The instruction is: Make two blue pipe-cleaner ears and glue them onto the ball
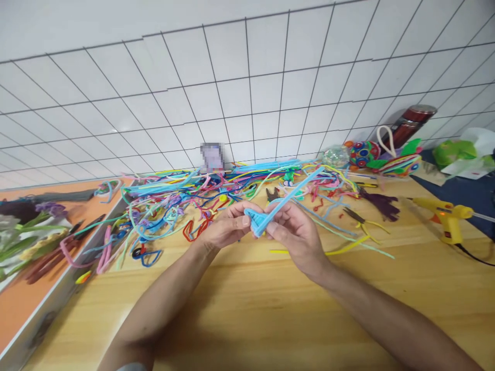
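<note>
Between both hands, above the middle of the table, is a light blue pipe cleaner (296, 192) bent at one end into a small, layered triangular shape. My left hand (229, 224) pinches the folded end between thumb and fingers. With thumb and fingertips, my right hand (296, 232) grips the same piece near the bend, and a long straight end sticks out up and to the right. Just beyond the hands lie dark-jawed pliers (273, 195), partly covered by the piece.
Behind the hands, loose coloured pipe cleaners (170, 188) spread along the tiled wall (266, 93). Yellow-handled pliers (361, 220) and a yellow glue gun (450, 216) with a black cord lie right on the wooden table (247, 309). A dark red flask (412, 126) leans at the back right.
</note>
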`<state>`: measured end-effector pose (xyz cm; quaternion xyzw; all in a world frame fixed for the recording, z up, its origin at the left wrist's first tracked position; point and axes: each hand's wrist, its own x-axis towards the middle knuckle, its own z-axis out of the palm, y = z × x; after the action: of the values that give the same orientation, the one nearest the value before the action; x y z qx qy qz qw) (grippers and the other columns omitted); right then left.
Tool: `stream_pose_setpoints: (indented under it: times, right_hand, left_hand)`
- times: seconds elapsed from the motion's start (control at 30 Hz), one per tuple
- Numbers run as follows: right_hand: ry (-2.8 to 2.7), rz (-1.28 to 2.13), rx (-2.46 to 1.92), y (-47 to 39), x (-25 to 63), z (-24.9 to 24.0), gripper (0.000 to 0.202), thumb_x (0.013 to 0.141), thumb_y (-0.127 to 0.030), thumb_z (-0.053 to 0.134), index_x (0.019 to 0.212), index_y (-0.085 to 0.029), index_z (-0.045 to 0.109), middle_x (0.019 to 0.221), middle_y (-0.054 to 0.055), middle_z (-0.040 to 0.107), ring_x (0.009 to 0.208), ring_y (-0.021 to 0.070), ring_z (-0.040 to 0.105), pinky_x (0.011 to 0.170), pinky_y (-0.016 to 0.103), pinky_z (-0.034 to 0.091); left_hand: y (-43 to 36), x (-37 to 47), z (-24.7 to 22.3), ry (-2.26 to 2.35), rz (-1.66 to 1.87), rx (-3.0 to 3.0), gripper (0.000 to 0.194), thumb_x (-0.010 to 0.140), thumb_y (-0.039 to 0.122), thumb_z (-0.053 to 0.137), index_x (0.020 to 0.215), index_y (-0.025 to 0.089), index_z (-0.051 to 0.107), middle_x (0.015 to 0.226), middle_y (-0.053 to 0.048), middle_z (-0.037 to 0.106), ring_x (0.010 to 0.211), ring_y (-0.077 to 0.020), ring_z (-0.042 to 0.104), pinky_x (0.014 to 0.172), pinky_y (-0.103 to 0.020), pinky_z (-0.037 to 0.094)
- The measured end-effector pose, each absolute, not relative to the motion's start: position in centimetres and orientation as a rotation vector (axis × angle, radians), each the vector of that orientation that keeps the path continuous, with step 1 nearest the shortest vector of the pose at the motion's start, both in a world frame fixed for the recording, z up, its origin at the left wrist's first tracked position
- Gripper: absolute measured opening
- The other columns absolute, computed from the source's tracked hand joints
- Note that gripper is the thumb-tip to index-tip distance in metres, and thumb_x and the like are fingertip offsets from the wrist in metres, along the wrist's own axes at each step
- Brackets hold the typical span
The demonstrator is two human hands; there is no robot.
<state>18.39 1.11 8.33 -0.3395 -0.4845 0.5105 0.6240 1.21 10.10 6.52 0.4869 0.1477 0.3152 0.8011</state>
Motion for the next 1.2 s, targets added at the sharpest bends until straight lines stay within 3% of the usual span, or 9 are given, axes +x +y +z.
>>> stream_pose_setpoints:
  times: [0.43, 0.6, 0.8, 1.03, 1.2]
  right_hand:
    - [-1.084, 1.151, -0.818, 1.5, 18.7, 7.5, 0.028, 0.088, -0.048, 0.079, 0.093, -0.023, 0.066, 0.083, 0.0, 0.07, 0.072, 0.0145, 0.063, 0.068, 0.029, 0.052]
    - [-0.998, 0.94, -0.892, 2.2, 19.1, 7.3, 0.027, 0.086, -0.045, 0.081, 0.101, -0.026, 0.067, 0.086, -0.001, 0.066, 0.076, 0.0149, 0.06, 0.072, 0.029, 0.053]
    - [-1.065, 0.901, -0.958, 2.3, 19.0, 7.2, 0.031, 0.085, -0.05, 0.082, 0.092, -0.025, 0.066, 0.081, -0.001, 0.063, 0.075, 0.0156, 0.057, 0.067, 0.028, 0.049]
    - [-1.036, 0.929, -1.007, 2.5, 19.2, 7.0, 0.024, 0.084, -0.042, 0.081, 0.083, -0.024, 0.065, 0.074, -0.003, 0.059, 0.072, 0.0146, 0.055, 0.065, 0.027, 0.045]
    - [-1.036, 0.946, -0.993, 2.7, 19.4, 6.8, 0.02, 0.086, -0.04, 0.079, 0.084, -0.023, 0.068, 0.077, -0.002, 0.062, 0.072, 0.0139, 0.056, 0.066, 0.027, 0.046]
  left_hand:
    - [10.7, 0.2, 6.4, 0.366, 0.738, 1.34, 0.038, 0.081, 0.045, 0.09, 0.105, 0.016, 0.082, 0.081, -0.007, 0.077, 0.07, -0.0166, 0.07, 0.072, -0.03, 0.058]
    - [9.4, 0.7, 7.4, 0.561, 1.08, 1.698, 0.028, 0.085, 0.035, 0.088, 0.111, 0.024, 0.085, 0.1, -0.008, 0.082, 0.086, -0.0188, 0.074, 0.078, -0.028, 0.056]
    - [8.1, 1.5, 7.9, 0.613, 1.269, 2.024, 0.027, 0.091, 0.026, 0.08, 0.118, 0.027, 0.083, 0.106, -0.008, 0.084, 0.088, -0.0197, 0.074, 0.087, -0.033, 0.057]
    - [8.0, 1.6, 7.7, 0.648, 1.211, 2.094, 0.027, 0.093, 0.031, 0.078, 0.119, 0.027, 0.08, 0.105, -0.009, 0.083, 0.093, -0.022, 0.075, 0.096, -0.037, 0.055]
    - [8.0, 1.8, 7.6, 0.664, 1.237, 2.079, 0.026, 0.091, 0.031, 0.08, 0.117, 0.025, 0.082, 0.1, -0.008, 0.083, 0.085, -0.0201, 0.073, 0.089, -0.034, 0.055]
